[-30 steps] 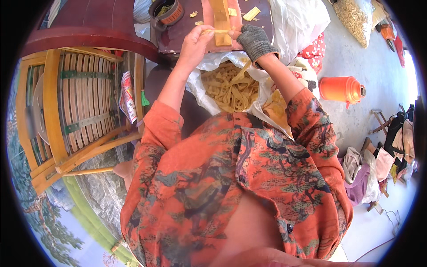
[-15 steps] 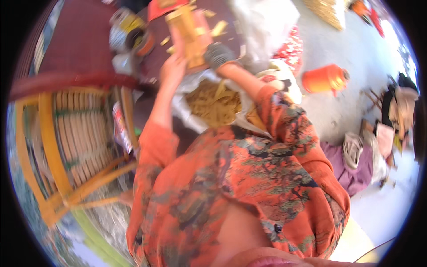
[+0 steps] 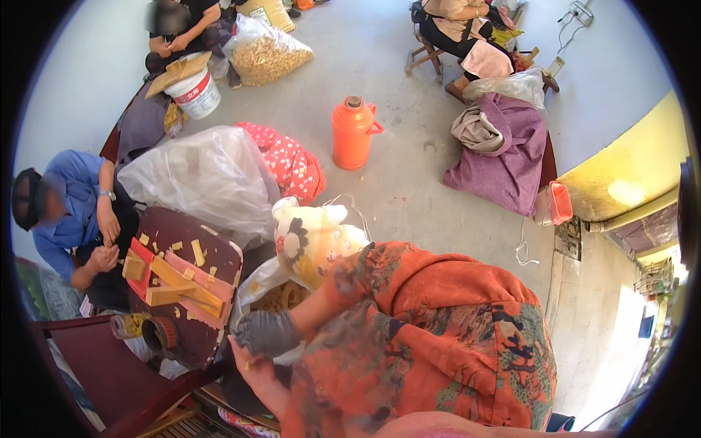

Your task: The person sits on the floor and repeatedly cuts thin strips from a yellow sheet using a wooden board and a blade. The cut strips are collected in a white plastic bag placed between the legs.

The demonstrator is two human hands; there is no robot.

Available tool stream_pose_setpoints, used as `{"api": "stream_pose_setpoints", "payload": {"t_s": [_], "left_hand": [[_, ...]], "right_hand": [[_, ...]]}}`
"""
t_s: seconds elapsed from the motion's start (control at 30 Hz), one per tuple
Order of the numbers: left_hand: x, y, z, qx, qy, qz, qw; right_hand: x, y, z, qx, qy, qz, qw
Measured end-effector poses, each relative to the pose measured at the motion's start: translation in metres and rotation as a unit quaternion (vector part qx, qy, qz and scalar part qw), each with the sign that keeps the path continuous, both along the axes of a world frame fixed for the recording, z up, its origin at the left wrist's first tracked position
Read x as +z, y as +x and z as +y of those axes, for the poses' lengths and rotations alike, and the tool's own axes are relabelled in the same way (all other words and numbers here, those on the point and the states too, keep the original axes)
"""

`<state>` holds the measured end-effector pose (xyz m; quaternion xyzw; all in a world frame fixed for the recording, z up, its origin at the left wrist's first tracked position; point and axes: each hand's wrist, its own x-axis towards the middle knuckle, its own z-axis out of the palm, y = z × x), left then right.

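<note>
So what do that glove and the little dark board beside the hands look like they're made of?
The glove on the right hand looks like knitted grey fabric with a matte, slightly fuzzy surface. The dark board looks like wood or board with a smooth maroon coating that has a dull sheen; pale wooden strips with raw, unfinished faces lie on it. The left hand is bare.

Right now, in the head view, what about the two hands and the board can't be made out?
- Left hand: bare, partly hidden under the gloved right hand; whether it holds anything can't be told.
- Right hand's grip: blurred.
- Bag contents: mostly hidden by the orange sleeve.
- Small yellow pieces on the dark board: too small to identify.
</note>
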<state>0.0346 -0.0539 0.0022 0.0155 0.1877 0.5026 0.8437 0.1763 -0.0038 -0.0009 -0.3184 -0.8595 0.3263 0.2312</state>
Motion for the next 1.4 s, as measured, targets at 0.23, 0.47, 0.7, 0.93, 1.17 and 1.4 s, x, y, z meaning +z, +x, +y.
{"api": "stream_pose_setpoints", "payload": {"t_s": [0.23, 0.47, 0.7, 0.93, 1.17, 1.4], "left_hand": [[-0.009, 0.003, -0.004, 0.046, -0.078, -0.045, 0.995], [0.004, 0.018, -0.003, 0.079, -0.082, 0.189, 0.975], [-0.015, 0.000, -0.002, 0.024, 0.172, 0.604, 0.778], [0.035, 0.035, -0.002, 0.288, 0.330, 0.766, 0.472], [0.035, 0.020, -0.011, 0.260, 0.312, 0.763, 0.503], [0.054, 0.030, -0.002, 0.219, 0.205, 0.433, 0.850]], "right_hand": [[0.009, 0.012, -0.002, -0.004, -0.065, 0.022, 0.998], [0.016, 0.009, 0.005, -0.007, -0.126, 0.065, 0.990], [0.022, 0.004, 0.009, -0.005, -0.170, 0.104, 0.980], [0.026, 0.003, 0.011, -0.005, -0.198, 0.128, 0.972], [0.045, 0.000, -0.004, 0.020, -0.134, 0.141, 0.981], [0.089, 0.033, 0.015, 0.036, 0.033, 0.039, 0.998]]}}
